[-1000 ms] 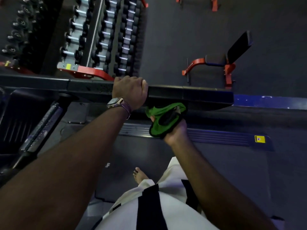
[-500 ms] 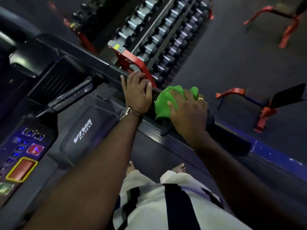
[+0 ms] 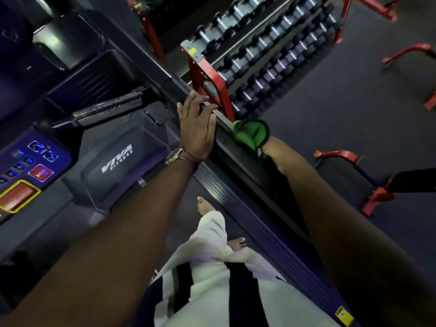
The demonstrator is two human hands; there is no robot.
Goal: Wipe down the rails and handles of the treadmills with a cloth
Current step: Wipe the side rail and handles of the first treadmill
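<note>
The treadmill's black right side rail (image 3: 236,154) runs diagonally from upper left to lower right. My left hand (image 3: 197,128) rests flat on its top and inner face, fingers fairly straight, a watch on the wrist. A green cloth (image 3: 253,134) sits against the rail's outer side, just right of my left hand. My right hand (image 3: 270,147) reaches over the rail and holds the cloth there. Only its wrist shows; the fingers are hidden under the cloth and behind the rail.
A black front handle bar (image 3: 108,107) and the lit console with a red stop button (image 3: 40,173) lie to the left. Beyond the rail stands a red dumbbell rack (image 3: 259,55). Red-framed benches (image 3: 368,182) stand on the dark floor at right. My bare feet are on the belt.
My right hand with the cloth has gone from the rail's top over to its outer side. My left hand has straightened its fingers and lies flatter. The view has swung left toward the console.
</note>
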